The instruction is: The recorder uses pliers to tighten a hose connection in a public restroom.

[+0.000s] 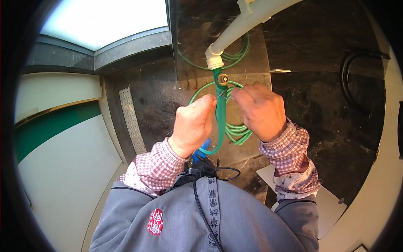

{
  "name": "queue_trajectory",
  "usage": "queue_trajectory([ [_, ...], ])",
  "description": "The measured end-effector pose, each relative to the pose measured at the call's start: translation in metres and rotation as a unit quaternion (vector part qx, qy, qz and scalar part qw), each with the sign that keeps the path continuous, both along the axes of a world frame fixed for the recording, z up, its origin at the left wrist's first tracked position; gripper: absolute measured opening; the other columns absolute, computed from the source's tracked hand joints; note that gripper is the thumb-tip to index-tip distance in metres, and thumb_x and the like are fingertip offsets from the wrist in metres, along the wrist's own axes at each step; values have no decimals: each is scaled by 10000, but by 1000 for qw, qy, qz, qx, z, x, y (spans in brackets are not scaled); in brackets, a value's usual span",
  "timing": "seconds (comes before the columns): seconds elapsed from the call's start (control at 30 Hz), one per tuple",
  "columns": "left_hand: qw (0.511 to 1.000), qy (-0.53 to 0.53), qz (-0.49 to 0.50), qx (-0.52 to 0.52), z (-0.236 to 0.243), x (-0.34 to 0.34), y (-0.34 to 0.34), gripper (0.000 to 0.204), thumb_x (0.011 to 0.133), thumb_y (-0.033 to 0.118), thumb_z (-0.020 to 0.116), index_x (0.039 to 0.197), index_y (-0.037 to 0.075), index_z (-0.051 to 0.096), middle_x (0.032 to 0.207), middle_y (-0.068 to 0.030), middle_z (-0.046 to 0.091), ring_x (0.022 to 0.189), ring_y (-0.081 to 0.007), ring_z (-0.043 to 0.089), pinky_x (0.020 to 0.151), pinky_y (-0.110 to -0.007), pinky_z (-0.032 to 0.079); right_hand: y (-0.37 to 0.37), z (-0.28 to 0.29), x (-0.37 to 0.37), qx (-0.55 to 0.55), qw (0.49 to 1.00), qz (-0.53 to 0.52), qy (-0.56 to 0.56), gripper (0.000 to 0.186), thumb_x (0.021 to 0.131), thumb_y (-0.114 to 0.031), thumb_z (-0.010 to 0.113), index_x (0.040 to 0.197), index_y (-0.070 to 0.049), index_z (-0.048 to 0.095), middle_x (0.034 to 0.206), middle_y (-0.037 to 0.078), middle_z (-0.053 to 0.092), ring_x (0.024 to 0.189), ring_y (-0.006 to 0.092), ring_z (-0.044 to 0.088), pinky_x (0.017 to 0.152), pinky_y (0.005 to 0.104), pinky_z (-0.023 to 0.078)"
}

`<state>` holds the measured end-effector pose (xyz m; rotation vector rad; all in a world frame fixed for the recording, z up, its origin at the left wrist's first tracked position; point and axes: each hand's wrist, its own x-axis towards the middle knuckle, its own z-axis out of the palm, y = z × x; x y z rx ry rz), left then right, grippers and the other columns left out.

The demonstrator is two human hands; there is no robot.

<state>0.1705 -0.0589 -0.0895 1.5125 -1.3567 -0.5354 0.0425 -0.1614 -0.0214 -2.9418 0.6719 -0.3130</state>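
From where I stand, the green, soft-looking hose (pixel 221 122) hangs just below a green plastic pipe fitting with a round, brass-coloured end (pixel 223 79), itself under a white plastic elbow (pixel 214 62). A thin, pale, metal-looking wire (pixel 221 95) crosses the hose near its top, between the person's 2 bare hands.

The left hand (pixel 193 119) has its fingers drawn narrow, thumb and forefinger pinching the wire close beside the hose. The right hand (pixel 260 107) pinches it from the other side, its remaining fingers curled in; I can't make out exactly how much wire either grip covers.

I'd judge the wire to be very light, stiff enough to hold a bend, and a little slick, with ends that could prick or snap if overworked. The places to hold it are out at the 2 ends, by the fingertips. The hose should be light and yielding, likely to flatten under a hard squeeze, so steady it just under the fitting.

As for looks, the hose is smooth, faintly see-through and brighter toward its lower bend. Behind it, a coil of pale green tubing (pixel 241 131) lies on the dark tiled floor (pixel 327 96).
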Motion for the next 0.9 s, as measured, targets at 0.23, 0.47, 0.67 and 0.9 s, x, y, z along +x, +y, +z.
queue_trajectory([
  [0.23,997,-34,70,-14,-7,-26,4,275,688,-53,510,961,-28,495,671,-138,528,553,-318,548,458,-353,437,-1,5,5,-16,999,11,31,112,654,-120,580,722,-79,501,692,38,527,666,214,551,513,321,464],
  [0.47,998,7,56,23,-5,-18,8,259,730,-14,537,987,-24,503,704,-145,538,569,-303,556,498,-366,450,11,-8,-2,55,996,-61,-35,106,709,-104,607,780,-64,539,710,70,544,666,243,552,535,338,458],
  [0.67,977,184,26,101,-17,-7,1,350,770,87,645,1078,-16,515,893,-72,596,813,-130,576,678,-227,444,27,-20,-7,121,973,-153,-123,73,729,-69,615,770,-49,558,699,101,573,649,278,560,558,362,453],
  [0.9,881,449,3,149,-36,-6,-11,254,815,36,597,1053,-36,546,947,-55,594,863,-96,554,769,-218,453,32,-27,-6,154,953,-185,-184,69,731,-31,610,787,-22,571,718,127,592,653,301,571,572,362,455],
])
